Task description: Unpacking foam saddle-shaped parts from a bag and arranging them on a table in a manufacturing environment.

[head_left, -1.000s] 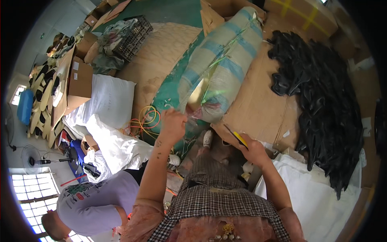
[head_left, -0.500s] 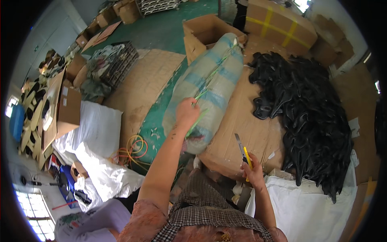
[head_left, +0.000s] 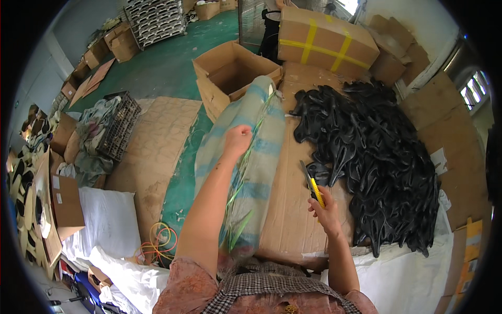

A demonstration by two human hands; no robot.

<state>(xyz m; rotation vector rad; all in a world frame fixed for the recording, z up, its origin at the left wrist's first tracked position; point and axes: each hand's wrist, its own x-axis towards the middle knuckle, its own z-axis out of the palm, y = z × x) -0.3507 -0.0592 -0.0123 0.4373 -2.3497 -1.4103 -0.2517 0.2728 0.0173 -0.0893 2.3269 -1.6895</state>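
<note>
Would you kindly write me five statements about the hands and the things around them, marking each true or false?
1. The right hand holds a yellow-handled knife. True.
2. The knife is fully retracted. False: its blade sticks out.
3. The left hand, fingers curled, is over the striped sack. True.
4. The black pieces lie to the right of the sack. True.
5. Nothing stands near the sack's far end. False: an open cardboard box stands there.
</note>
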